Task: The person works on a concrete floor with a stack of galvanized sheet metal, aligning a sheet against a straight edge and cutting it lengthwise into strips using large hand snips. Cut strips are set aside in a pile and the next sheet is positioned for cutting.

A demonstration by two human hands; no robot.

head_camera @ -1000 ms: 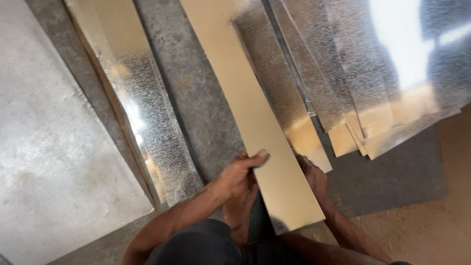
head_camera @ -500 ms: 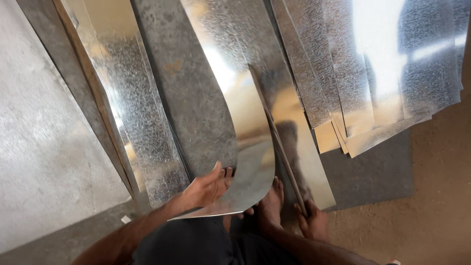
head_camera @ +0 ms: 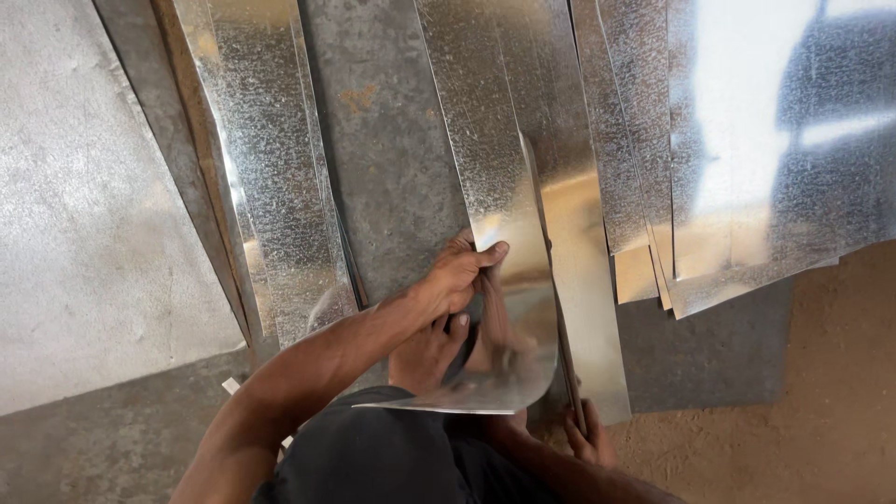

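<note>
Left hand (head_camera: pixel 457 275) on metal strip (head_camera: pixel 499 233)

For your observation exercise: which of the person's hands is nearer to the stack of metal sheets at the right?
Right. The right hand sits low at the bent strip's right edge, closer to the stack. The left hand grips the strip's left edge, farther away.

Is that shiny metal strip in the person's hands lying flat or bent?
Bent: the galvanised strip curls upward at its near end, where the left hand grips its edge.
</note>
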